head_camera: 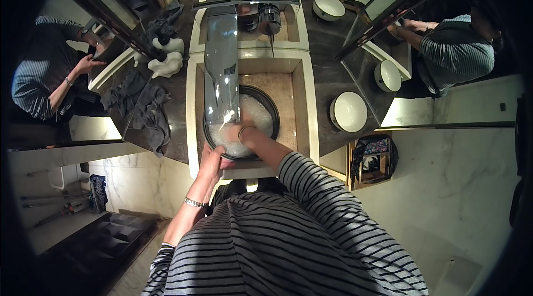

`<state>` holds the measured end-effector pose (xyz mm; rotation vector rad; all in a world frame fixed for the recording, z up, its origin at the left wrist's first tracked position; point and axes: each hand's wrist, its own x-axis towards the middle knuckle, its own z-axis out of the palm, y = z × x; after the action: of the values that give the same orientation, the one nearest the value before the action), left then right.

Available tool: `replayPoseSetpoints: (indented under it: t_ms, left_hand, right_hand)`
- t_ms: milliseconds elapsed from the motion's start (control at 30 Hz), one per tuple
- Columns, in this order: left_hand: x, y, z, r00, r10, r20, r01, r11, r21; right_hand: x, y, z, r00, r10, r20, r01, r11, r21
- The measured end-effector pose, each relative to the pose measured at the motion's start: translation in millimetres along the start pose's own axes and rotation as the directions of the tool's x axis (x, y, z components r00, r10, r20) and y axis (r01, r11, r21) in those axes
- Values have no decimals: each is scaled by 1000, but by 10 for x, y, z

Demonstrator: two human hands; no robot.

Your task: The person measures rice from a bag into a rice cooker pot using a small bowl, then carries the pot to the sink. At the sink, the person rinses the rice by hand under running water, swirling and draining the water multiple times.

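A dark round basin (272,106) sits tilted in the white rectangular sink (309,100), full of foamy, soapy water (260,113). My left hand (213,158) grips its near left rim, with the thumb on top. Inside the basin my right hand (239,133) is down in the suds, blurred by motion. The suds, the blur and the spout hide its fingers, so I cannot tell whether it holds anything. A wide chrome tap spout (222,67) stands over the sink and covers the basin's upper left part.
Dark grey cloths (154,113) lie crumpled on the dark stone counter (177,117) at left, near a white lobed ceramic piece (165,66). A white bowl (350,112) stands at right. Mirrors (441,54) around the counter repeat the scene. A black-lined bin (374,158) is at lower right.
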<state>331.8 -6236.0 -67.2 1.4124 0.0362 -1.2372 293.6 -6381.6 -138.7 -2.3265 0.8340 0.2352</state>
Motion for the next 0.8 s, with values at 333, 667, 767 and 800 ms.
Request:
replayPoseSetpoints:
  t_ms: [333, 667, 767, 800]
  left_hand:
    - [45, -114, -64, 997, -72, -36, 73, 997, 18]
    - [27, -49, -27, 999, -31, 12, 32, 999, -36]
    - [29, -55, -60, 999, -23, -23, 23, 1000, -2]
    - [30, -56, -75, 1000, -13, -10, 13, 1000, -7]
  right_hand:
    - [-209, 69, 61, 851, -123, 511, 242, 955, -174]
    - [-75, 84, -277, 998, 43, -55, -42, 999, 25]
    - [-36, 22, -433, 999, 5, 37, -5, 1000, 14]
    - [-52, 9, -475, 995, 34, 92, -34, 999, 3]
